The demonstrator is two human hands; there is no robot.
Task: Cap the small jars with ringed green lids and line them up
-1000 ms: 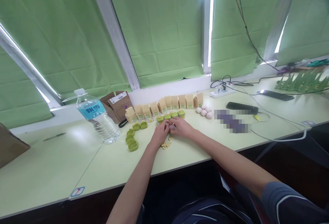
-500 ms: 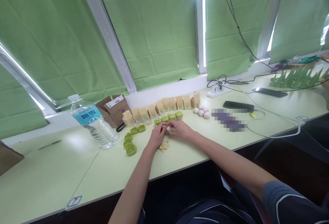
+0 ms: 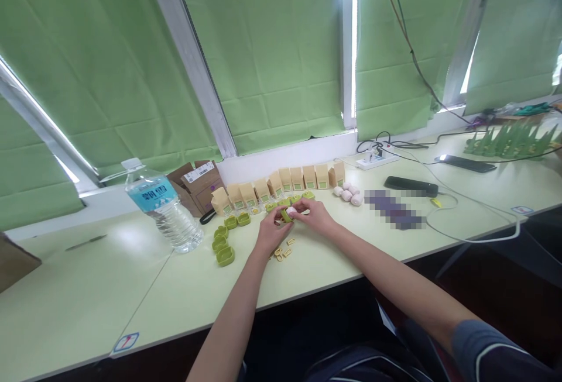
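My left hand (image 3: pixel 270 232) is closed around a small green cup-like piece (image 3: pixel 285 216), tilted up above the table. My right hand (image 3: pixel 317 217) pinches a pale pink rounded piece (image 3: pixel 291 211) against the green one; how deep it sits inside, I cannot tell. Several hollow green pieces (image 3: pixel 225 257) curve along the table to the left of my hands. Small yellow loops (image 3: pixel 287 253) lie just below them. Behind my fingers stands a row of green pieces with lids (image 3: pixel 308 195), partly hidden. More pale pink rounded pieces (image 3: pixel 346 195) are grouped to the right.
Small brown paper boxes (image 3: pixel 309 178) line the back of the table. At left are a large water bottle (image 3: pixel 164 209), an opened carton (image 3: pixel 199 190) and a pen (image 3: pixel 86 243). To the right lie a black device (image 3: pixel 410 186), a phone (image 3: pixel 466 163), cables and a power strip (image 3: pixel 376 160).
My hands have lifted slightly and drawn a little apart. The green piece in my left hand now shows, turned toward the pale pink piece. The view has shifted slightly.
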